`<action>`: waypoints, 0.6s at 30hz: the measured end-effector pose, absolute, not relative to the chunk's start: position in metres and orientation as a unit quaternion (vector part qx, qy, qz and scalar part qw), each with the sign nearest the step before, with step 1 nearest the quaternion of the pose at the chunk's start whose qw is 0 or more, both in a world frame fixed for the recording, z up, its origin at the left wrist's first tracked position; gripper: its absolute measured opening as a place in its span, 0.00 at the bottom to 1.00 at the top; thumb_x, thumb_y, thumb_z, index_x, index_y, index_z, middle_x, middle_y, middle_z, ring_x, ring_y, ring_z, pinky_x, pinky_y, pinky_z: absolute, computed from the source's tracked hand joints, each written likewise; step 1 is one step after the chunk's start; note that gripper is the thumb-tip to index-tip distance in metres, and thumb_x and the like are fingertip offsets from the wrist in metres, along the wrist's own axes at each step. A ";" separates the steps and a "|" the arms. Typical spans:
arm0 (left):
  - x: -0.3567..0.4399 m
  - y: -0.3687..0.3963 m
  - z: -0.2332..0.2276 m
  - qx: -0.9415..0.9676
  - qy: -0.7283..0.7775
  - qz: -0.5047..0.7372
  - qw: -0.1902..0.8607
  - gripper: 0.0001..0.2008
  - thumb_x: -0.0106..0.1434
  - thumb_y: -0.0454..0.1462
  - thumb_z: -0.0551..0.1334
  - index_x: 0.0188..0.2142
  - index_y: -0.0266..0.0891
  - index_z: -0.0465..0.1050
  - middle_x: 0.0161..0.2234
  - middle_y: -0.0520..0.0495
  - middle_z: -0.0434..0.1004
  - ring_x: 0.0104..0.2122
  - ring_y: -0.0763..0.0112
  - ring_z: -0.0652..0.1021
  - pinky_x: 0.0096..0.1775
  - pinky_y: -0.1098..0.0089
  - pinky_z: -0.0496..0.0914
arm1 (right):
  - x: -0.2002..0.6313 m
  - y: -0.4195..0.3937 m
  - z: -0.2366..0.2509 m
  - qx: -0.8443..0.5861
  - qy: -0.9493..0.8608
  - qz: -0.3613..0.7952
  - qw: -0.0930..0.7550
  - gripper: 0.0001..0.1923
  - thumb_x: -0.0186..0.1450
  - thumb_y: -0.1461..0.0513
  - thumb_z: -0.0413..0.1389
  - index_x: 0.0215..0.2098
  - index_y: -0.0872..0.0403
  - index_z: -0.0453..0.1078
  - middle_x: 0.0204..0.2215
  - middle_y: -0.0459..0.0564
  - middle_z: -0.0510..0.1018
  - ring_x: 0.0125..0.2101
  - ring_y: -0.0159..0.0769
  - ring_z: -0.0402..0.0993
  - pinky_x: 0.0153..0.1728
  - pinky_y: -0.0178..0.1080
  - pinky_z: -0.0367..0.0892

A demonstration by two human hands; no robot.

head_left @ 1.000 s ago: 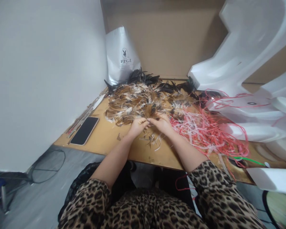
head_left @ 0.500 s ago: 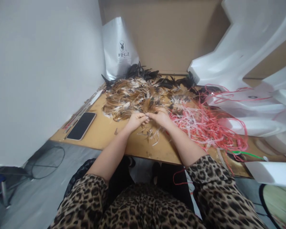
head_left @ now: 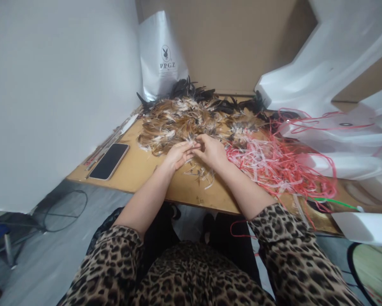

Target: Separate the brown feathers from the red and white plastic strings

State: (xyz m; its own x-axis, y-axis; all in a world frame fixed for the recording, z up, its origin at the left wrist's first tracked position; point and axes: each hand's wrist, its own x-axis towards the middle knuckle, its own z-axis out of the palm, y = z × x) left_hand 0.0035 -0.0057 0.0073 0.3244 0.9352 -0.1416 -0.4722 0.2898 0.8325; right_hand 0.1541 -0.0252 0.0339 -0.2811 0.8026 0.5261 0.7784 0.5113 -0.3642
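Note:
My left hand (head_left: 179, 155) is half turned palm up at the near edge of the feather pile, its thumb and fingertips closed around a small pale wisp that looks like a feather. Against those fingertips, my right hand (head_left: 212, 151) curls in a pinch; what sits between its fingers is hidden. Brown and white feathers (head_left: 171, 123) lie heaped just beyond both hands. Thin feather scraps (head_left: 199, 172) are scattered on the table below them. To the right of my right hand spreads a tangle of red and pink ribbon strips (head_left: 273, 163).
A black-screened phone (head_left: 109, 161) lies on the tan table (head_left: 152, 180) at left. Behind the feathers stand a silver-white bag (head_left: 163, 55) and dark feathers (head_left: 184, 88). White plastic sheeting (head_left: 292, 76) hangs at right. A green strip (head_left: 337, 203) lies near the right front edge.
My left hand has turned more palm up, and its fingers have straightened. My right hand has risen slightly, with its fingers more arched. The whole view has shifted a little.

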 end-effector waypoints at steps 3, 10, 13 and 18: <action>0.006 -0.008 0.007 0.360 0.316 0.468 0.742 0.07 0.54 0.34 0.64 0.33 0.31 0.73 0.34 0.40 0.79 0.34 0.72 0.78 0.43 0.68 0.71 | 0.153 -0.025 0.034 -0.505 -0.799 -0.016 0.327 0.17 0.59 0.56 0.54 0.44 0.54 0.65 0.34 0.52 0.76 0.35 0.42 0.71 0.36 0.39 0.59; 0.010 -0.009 0.008 0.374 0.316 0.469 0.735 0.07 0.55 0.36 0.64 0.32 0.32 0.73 0.34 0.41 0.79 0.36 0.70 0.78 0.46 0.64 0.70 | 0.155 -0.021 0.029 -0.501 -0.804 -0.041 0.319 0.16 0.62 0.54 0.51 0.44 0.55 0.65 0.36 0.54 0.76 0.37 0.42 0.70 0.38 0.39 0.57; 0.010 -0.009 0.008 0.371 0.312 0.480 0.731 0.07 0.55 0.35 0.64 0.33 0.32 0.73 0.34 0.41 0.79 0.36 0.69 0.78 0.45 0.64 0.70 | 0.154 -0.021 0.031 -0.487 -0.817 -0.038 0.305 0.18 0.61 0.54 0.52 0.45 0.55 0.64 0.38 0.54 0.76 0.38 0.43 0.70 0.38 0.40 0.57; 0.010 -0.009 0.007 0.367 0.302 0.485 0.734 0.07 0.56 0.35 0.63 0.34 0.33 0.73 0.35 0.41 0.79 0.37 0.69 0.78 0.44 0.65 0.71 | 0.152 -0.021 0.031 -0.486 -0.819 -0.036 0.303 0.16 0.60 0.56 0.53 0.45 0.56 0.64 0.38 0.54 0.76 0.38 0.44 0.70 0.38 0.40 0.57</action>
